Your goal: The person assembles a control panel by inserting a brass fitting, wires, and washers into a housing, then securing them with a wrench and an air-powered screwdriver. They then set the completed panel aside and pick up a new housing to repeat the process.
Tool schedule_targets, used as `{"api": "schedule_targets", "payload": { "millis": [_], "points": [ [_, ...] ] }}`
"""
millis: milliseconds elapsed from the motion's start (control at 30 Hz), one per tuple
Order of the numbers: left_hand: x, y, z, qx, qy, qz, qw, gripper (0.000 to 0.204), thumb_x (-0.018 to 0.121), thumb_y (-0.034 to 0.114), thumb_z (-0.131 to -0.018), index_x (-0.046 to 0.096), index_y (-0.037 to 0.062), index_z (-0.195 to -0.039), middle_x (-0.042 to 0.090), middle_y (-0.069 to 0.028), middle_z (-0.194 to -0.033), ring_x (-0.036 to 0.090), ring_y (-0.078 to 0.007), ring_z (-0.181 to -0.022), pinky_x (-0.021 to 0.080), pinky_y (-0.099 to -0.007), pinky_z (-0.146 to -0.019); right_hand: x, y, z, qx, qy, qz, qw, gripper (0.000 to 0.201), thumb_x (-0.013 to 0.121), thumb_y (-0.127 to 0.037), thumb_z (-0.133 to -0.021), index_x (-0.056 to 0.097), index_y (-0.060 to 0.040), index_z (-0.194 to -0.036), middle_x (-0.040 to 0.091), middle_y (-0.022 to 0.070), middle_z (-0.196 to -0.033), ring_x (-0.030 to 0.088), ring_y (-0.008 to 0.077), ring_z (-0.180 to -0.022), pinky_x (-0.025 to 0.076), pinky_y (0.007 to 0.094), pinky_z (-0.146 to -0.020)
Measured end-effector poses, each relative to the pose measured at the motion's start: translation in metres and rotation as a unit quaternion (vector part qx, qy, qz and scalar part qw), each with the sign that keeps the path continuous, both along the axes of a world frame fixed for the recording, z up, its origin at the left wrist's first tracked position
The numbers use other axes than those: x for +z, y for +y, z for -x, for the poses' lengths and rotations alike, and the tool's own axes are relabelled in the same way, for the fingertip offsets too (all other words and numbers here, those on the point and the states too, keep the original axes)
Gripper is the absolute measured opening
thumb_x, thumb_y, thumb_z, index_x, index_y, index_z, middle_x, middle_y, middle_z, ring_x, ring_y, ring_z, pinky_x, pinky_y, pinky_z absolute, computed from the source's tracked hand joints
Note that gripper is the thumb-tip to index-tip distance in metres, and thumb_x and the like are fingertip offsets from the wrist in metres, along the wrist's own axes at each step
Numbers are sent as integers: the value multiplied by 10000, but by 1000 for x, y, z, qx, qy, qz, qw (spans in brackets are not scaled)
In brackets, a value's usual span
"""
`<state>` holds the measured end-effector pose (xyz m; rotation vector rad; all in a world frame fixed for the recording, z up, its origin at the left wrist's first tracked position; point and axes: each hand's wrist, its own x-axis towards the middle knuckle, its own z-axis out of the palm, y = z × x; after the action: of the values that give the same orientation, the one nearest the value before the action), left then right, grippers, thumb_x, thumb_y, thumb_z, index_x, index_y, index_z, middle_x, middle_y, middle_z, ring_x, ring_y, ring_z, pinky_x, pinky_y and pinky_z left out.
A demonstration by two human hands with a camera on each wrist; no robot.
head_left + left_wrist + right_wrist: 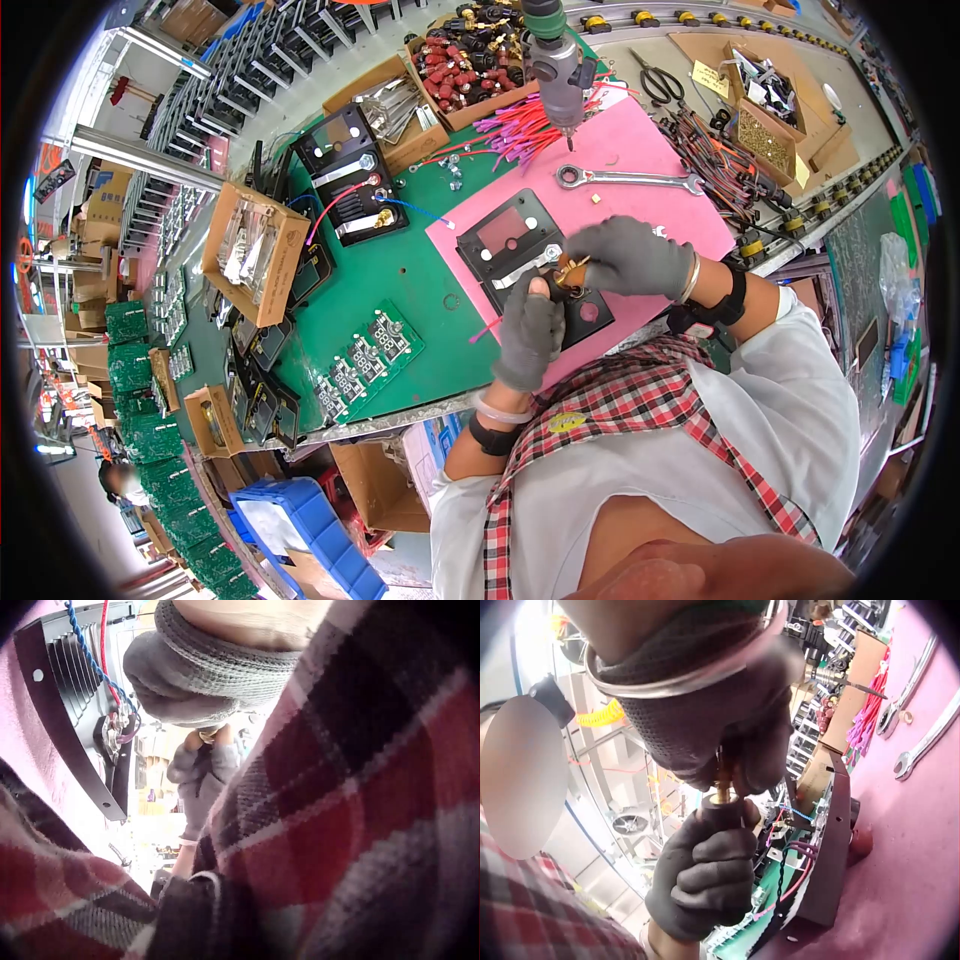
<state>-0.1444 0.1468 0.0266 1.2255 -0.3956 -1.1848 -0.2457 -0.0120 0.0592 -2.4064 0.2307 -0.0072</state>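
In the right wrist view the left hand, in a grey glove, grips a dark cylindrical connector with a brass end upward. The fingertips of the right hand pinch the brass part just above it. From the head view, the left hand and right hand meet over a black metal panel lying on a pink mat. Wires and terminals show on the panel in the left wrist view.
A combination wrench lies on the mat beneath a hanging screwdriver. Behind are a box of red and black connectors and pink wires. Left on the green table are another panel and circuit boards.
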Motion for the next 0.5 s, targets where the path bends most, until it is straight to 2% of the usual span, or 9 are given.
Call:
{"api": "schedule_targets", "payload": {
  "millis": [33, 133, 233, 333, 367, 467, 500],
  "points": [
    [-1, 0, -1, -3, 8, 0, 1000, 323, 418, 392, -917, 492, 77, -920, 404, 37, -552, 324, -32, -386, 229, -186, -308, -5, -1, 0, 16, 41, 45, 998, 417, 646, -131, -693, 523, -128, -1092, 572, 101, -937, 601, 290, -741, 486, 388, -637],
    [-2, 1, -3, -7, 21, -2, 1000, 335, 416, 400, -915, 492, 74, -920, 404, 37, -551, 329, -33, -388, 236, -185, -311, -12, 3, -3, 17, -213, 73, 974, 426, 692, -107, -658, 526, -86, -1050, 584, 86, -848, 593, 267, -676, 492, 353, -612],
    [-2, 0, -2, -7, 14, -13, 1000, 343, 411, 408, -915, 490, 74, -922, 401, 35, -550, 327, -35, -389, 237, -187, -316, -8, 3, -3, -67, -196, -57, 977, 345, 659, -102, -691, 540, -87, -1014, 583, 81, -809, 590, 275, -673, 485, 356, -602],
    [0, -1, 0, -19, 25, -24, 999, 346, 406, 418, -914, 482, 80, -911, 393, 34, -545, 320, -38, -388, 233, -189, -319, -5, 14, -7, -27, -125, 25, 991, 322, 640, -67, -699, 537, -81, -1004, 583, 77, -811, 587, 242, -659, 482, 344, -597],
    [-1, 1, -1, -21, 38, -10, 999, 346, 404, 420, -914, 479, 83, -905, 391, 33, -544, 319, -39, -387, 231, -189, -320, -10, 13, -6, -12, -177, 53, 983, 377, 623, -38, -706, 535, -81, -1071, 578, 79, -810, 579, 198, -648, 482, 317, -606],
    [2, 4, -4, 1, 41, -10, 999, 397, 366, 473, -914, 479, 93, -900, 372, 38, -550, 312, -39, -390, 227, -181, -325, -47, -21, -1, -120, -173, 20, 977, 465, 629, -41, -702, 519, -80, -1153, 570, 61, -807, 571, 146, -649, 474, 281, -602],
    [4, 4, -5, 13, 36, -16, 999, 423, 349, 499, -914, 480, 97, -900, 364, 40, -553, 310, -39, -392, 226, -177, -328, -42, -30, 1, -203, -86, -159, 962, 507, 632, -65, -717, 496, -73, -1206, 560, 39, -820, 565, 115, -660, 473, 257, -614]
  ]
}}
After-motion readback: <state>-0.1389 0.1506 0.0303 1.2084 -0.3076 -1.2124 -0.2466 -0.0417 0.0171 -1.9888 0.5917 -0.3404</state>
